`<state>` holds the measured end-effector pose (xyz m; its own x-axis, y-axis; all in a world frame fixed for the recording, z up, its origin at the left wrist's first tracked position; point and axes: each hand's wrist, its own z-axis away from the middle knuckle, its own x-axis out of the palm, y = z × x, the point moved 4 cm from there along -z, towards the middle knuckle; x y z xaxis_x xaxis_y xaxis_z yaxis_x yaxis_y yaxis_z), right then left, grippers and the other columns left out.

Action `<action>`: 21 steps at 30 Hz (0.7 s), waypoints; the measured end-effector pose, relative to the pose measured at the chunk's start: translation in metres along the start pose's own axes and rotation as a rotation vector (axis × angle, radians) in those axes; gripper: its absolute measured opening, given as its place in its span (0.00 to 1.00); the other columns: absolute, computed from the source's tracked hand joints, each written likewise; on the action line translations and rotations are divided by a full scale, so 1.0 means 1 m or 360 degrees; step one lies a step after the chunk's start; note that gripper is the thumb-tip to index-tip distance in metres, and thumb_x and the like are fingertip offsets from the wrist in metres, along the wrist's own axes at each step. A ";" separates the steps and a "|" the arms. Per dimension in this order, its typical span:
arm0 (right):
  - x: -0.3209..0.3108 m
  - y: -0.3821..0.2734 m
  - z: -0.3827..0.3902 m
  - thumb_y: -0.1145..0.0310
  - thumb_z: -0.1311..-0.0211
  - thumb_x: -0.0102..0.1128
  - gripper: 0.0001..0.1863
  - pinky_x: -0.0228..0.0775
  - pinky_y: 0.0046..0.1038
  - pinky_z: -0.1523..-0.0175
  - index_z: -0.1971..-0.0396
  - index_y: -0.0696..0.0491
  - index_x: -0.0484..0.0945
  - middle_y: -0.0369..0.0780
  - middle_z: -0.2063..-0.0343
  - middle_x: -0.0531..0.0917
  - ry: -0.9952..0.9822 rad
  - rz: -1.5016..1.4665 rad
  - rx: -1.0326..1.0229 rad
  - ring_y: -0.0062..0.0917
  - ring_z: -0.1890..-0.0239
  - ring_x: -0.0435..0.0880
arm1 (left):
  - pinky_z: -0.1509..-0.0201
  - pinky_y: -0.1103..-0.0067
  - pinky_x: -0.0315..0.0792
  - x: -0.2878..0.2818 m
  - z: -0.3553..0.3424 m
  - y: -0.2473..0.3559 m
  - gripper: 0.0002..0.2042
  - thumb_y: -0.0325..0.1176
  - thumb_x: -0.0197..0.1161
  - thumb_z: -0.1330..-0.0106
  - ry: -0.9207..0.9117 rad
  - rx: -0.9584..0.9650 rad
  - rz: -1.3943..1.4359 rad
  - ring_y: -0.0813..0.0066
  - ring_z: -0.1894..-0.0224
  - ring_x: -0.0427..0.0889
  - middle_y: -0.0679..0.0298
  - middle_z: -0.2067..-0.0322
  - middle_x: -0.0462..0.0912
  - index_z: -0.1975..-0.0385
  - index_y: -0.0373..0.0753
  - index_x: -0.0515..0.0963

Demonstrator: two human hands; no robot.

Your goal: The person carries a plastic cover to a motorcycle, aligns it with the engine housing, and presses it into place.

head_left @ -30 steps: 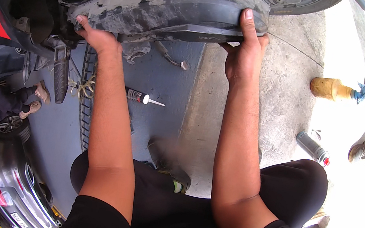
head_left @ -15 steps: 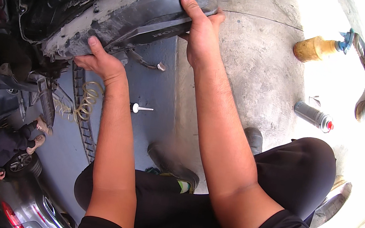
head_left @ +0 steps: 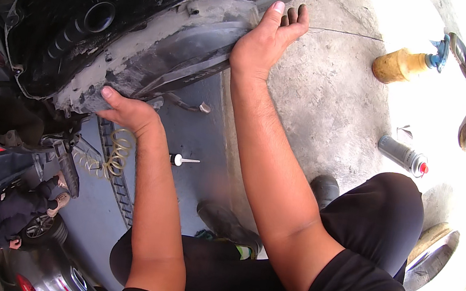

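The left hand (head_left: 133, 114) grips a dusty, curved grey casing (head_left: 168, 53), the right hand (head_left: 261, 46) loosely open at its end.

Concrete floor (head_left: 331, 100): grey, scuffed, meeting a blue-grey painted floor (head_left: 198, 134)
Spray bottle (head_left: 399, 66): amber, blue head; on concrete
Spray can (head_left: 400, 154): grey, red top; on concrete
Nozzle tube (head_left: 179, 160): dark, white tip, partly hidden; on painted floor
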<state>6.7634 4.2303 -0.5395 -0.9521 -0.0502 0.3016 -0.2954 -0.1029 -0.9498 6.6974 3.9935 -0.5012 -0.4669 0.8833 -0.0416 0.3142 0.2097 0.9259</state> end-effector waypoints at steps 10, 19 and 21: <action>-0.001 0.013 0.012 0.45 0.36 0.64 0.38 0.64 0.38 0.33 0.43 0.66 0.69 0.57 0.41 0.74 -0.0496 -0.0406 0.1090 0.41 0.38 0.74 | 0.23 0.61 0.61 -0.015 -0.012 0.003 0.53 0.60 0.60 0.29 0.0093 -0.0134 -0.0287 0.46 0.29 0.65 0.30 0.29 0.51 0.27 0.18 0.40; -0.010 0.007 0.010 0.49 0.35 0.65 0.34 0.71 0.41 0.39 0.47 0.69 0.73 0.62 0.51 0.81 -0.0097 0.0058 0.0572 0.49 0.47 0.82 | 0.23 0.60 0.62 -0.008 0.000 0.022 0.55 0.59 0.64 0.32 -0.0042 -0.0253 -0.0181 0.47 0.29 0.66 0.33 0.28 0.51 0.26 0.23 0.37; -0.010 0.002 0.013 0.50 0.35 0.65 0.32 0.71 0.41 0.41 0.52 0.69 0.74 0.62 0.52 0.80 -0.0212 0.0011 0.0631 0.48 0.49 0.82 | 0.23 0.60 0.62 -0.014 -0.007 0.021 0.57 0.60 0.64 0.33 -0.0062 -0.0240 -0.0221 0.46 0.28 0.65 0.33 0.27 0.49 0.25 0.24 0.33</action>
<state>6.7736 4.2177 -0.5429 -0.9278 -0.1777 0.3279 -0.2109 -0.4752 -0.8542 6.7052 3.9823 -0.4786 -0.4638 0.8664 -0.1849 0.1205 0.2684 0.9557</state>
